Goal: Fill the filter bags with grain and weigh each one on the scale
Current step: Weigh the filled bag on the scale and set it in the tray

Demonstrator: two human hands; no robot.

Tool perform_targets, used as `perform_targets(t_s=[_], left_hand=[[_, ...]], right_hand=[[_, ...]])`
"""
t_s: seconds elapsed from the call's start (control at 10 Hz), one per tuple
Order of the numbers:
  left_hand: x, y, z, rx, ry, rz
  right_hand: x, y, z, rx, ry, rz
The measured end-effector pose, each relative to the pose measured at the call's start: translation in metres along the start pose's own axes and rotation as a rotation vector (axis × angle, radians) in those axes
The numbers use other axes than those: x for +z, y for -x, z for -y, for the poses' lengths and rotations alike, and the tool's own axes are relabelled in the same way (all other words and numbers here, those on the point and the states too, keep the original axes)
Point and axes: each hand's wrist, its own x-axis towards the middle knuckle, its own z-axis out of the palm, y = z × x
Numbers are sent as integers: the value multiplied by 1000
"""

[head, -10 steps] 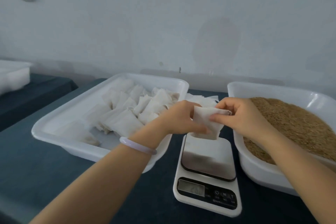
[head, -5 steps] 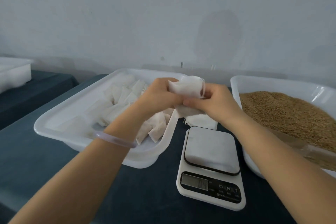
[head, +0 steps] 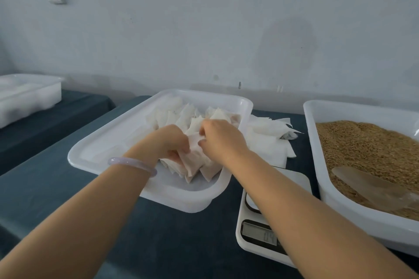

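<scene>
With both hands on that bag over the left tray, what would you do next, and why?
Probably release the bag into the tray: the left hand and right hand hold it low among the other bags, and what shows of the scale is bare.

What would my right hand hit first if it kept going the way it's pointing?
Your right hand pinches the filter bag with the left hand. Past it, probably the packed bags in the white tray, though depth is unclear.
</scene>
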Motion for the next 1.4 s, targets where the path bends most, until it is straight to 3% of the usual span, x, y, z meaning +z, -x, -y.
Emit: perform_targets(t_s=[0.1,0.2,0.3,0.4,0.5,0.6,0.7,0.8,0.9,1.0,1.1,1.2,1.3,1.4], left_hand=[[4,-2,1,-87,-7,61],[12,-6,2,-86,-262,114],[15,-5,4,-106,-319,92],[13,-8,4,-74,-75,99],[10,-13,5,-70,-22,26],[10,-14,6,9,-292,-77],[9,-13,3,53,-500,-87],[6,-11,-10,196,-503,-304],[17,2,-35,461,-343,-428],[52,27,-78,817,-250,-263],[82,27,-97,881,-448,-126],[118,6,-110,799,-838,-120],[135,-11,-116,715,-1056,-118],[152,-31,-128,538,-1279,-8]], right_hand=[[3,-6,8,-36,98,287],[13,-12,18,-130,247,584],[22,-17,22,-116,267,652],[26,-19,27,-13,244,703],[28,-16,28,-12,227,677],[21,-6,30,-65,256,668],[5,2,24,-139,192,469],[-32,11,-13,-88,-29,91],[-51,17,-54,52,-14,75],[-56,30,-106,230,175,260],[-50,40,-124,288,194,307],[-42,50,-138,279,193,192],[-39,51,-138,281,181,122],[-36,52,-136,288,179,88]])
